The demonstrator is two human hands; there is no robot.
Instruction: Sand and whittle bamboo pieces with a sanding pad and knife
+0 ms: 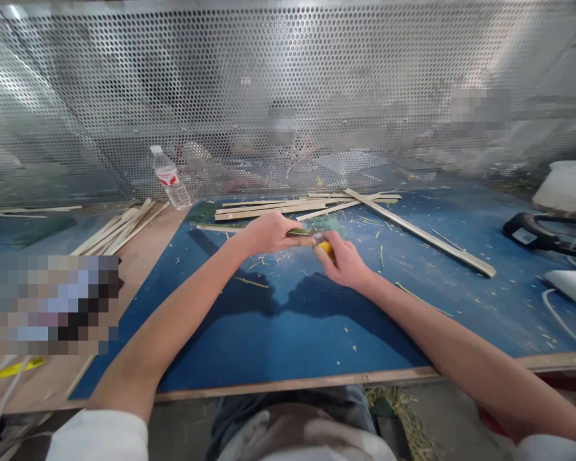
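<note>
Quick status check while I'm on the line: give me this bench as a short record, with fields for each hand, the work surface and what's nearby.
Left hand: the left hand grips a green-skinned bamboo strip
Right hand: the right hand grips a yellow-handled utility knife
Surface: blue work board, scattered with bamboo shavings
Beyond hands: loose bamboo strips lie on the board
Far edge: plastic water bottle stands before a perforated metal screen

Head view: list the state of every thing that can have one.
Left hand, gripping a green-skinned bamboo strip
Right hand, gripping a yellow-handled utility knife at the strip
Clear plastic water bottle, upright, capped
Blue work board, scattered with pale shavings
</note>
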